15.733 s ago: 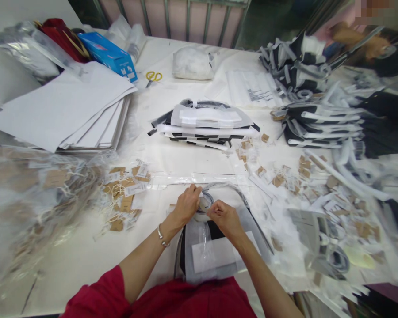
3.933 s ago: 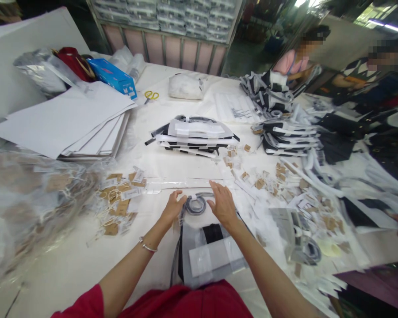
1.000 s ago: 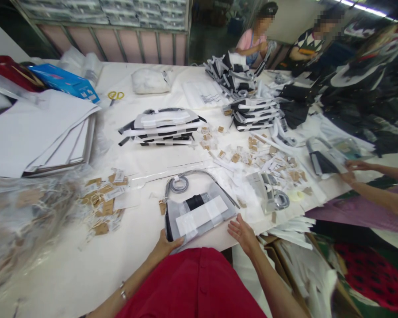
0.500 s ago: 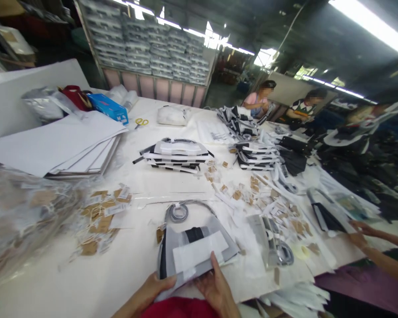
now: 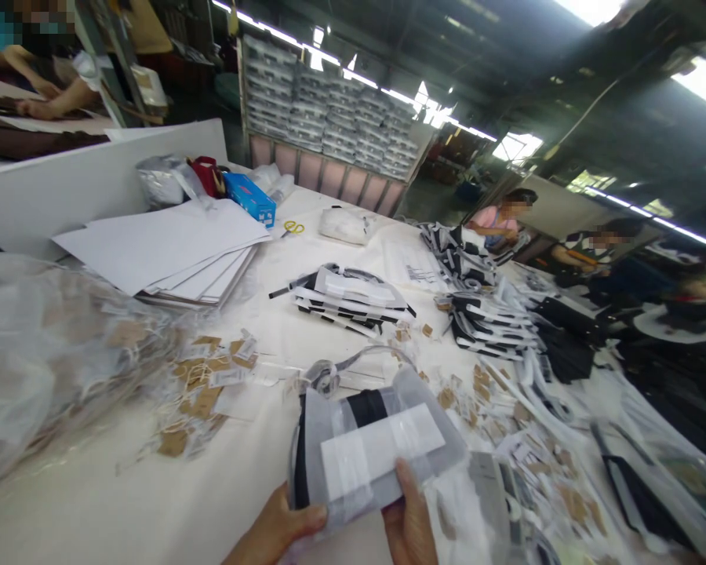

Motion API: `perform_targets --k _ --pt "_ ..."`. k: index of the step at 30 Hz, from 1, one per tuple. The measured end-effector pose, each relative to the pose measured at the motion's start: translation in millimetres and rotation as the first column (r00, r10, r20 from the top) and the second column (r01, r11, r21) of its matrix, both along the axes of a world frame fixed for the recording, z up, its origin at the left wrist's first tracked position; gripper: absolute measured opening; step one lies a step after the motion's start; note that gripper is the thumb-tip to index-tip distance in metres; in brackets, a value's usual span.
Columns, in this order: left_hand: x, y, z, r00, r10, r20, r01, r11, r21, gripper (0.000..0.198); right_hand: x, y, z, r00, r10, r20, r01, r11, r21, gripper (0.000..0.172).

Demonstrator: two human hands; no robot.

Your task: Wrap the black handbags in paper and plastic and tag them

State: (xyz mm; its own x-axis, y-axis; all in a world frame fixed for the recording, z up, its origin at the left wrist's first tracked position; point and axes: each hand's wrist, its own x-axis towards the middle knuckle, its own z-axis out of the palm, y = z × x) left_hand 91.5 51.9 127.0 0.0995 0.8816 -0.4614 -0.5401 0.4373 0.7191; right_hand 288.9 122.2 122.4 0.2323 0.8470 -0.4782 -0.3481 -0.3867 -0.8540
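Note:
A wrapped bag, grey plastic over black with a white paper panel, is lifted just off the white table. My left hand grips its near left corner with the thumb on top. On the near right edge my right hand is closed, thumb pressed onto the wrap. A coiled strap lies at the bag's far end. Beyond it rests a stack of similar wrapped bags.
White card sheets are piled at the left, with a blue box and yellow scissors behind. Brown tags and a clear plastic bag lie at my left. More bags and loose tags cover the right side. People sit at the far right.
Both hands have closed on the bag's near edge and raised it off the table. Earlier they were tucking the strap at its far end. The view has tilted up and left.

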Motion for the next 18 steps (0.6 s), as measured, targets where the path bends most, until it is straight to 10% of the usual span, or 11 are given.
perform_targets --k 7,11,14,18 --pt "-45.7 77.3 65.8 0.992 0.091 -0.084 -0.053 0.922 0.384 0.098 -39.4 131.1 128.1 0.998 0.045 0.034 -0.055 0.909 0.413 0.054" --pt "-69.1 85.4 73.3 0.996 0.038 -0.080 -0.001 0.910 0.415 0.075 -76.7 213.8 178.4 0.987 0.094 -0.134 -0.015 0.868 0.497 0.048" --pt "-72.9 72.4 59.7 0.995 0.054 -0.082 -0.027 0.952 0.304 0.064 -110.7 262.6 178.8 0.968 0.076 -0.240 0.036 0.902 0.431 0.043" --pt "-75.6 46.5 32.5 0.992 0.094 -0.085 -0.081 0.987 0.136 0.065 -151.3 296.2 129.0 0.991 0.022 -0.132 -0.007 0.993 0.118 0.029"
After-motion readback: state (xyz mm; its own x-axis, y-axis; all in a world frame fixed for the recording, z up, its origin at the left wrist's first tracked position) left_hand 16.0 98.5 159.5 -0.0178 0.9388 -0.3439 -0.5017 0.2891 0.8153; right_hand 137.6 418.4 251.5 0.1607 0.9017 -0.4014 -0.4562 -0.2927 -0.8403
